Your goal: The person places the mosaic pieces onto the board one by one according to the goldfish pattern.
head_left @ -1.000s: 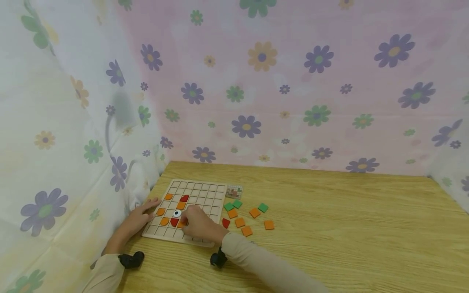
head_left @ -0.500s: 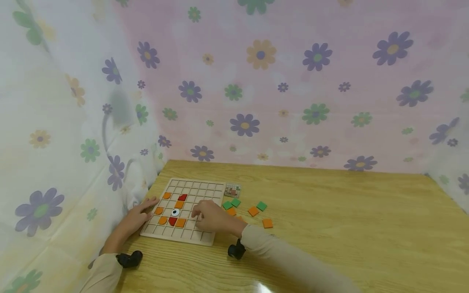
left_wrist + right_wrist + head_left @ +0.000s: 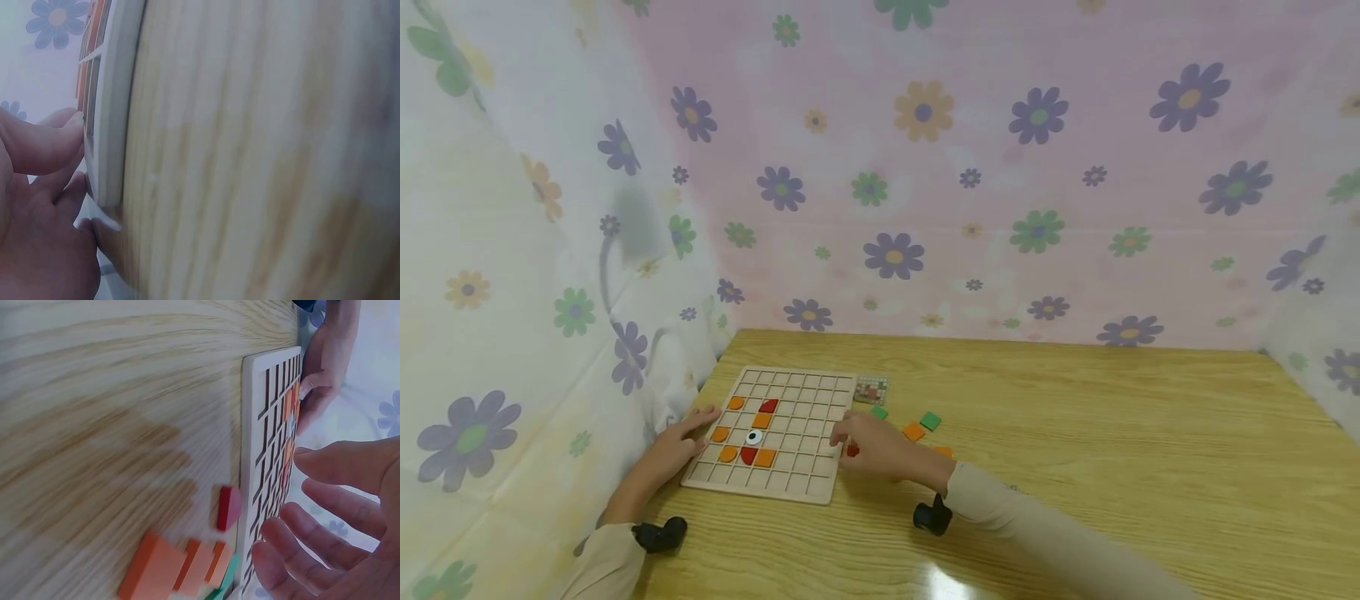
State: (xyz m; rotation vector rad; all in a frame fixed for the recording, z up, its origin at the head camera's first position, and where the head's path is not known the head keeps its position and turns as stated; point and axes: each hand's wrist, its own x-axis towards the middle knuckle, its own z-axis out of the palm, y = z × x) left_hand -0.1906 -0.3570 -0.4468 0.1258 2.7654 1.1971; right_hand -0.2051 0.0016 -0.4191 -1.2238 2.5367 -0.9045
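Observation:
A pale wooden grid board lies flat at the left of the table. My left hand rests at its left edge, fingers extended, with the thumb against the rim in the left wrist view. Over the board's right edge is my right hand, fingers loosely bent and apart, holding nothing. A red curved piece lies on the table just below it. On the board sit several orange and red pieces, including an orange square, and a white eye disc.
Right of the board, loose tiles lie on the table, among them a green square and an orange square; the right hand covers some. A small pattern card lies by the board's far right corner. Floral cloth hangs behind.
My right hand has let go of the orange square, left on the board beside the red piece, and moved right toward the loose tiles. The left hand stays at the board's edge.

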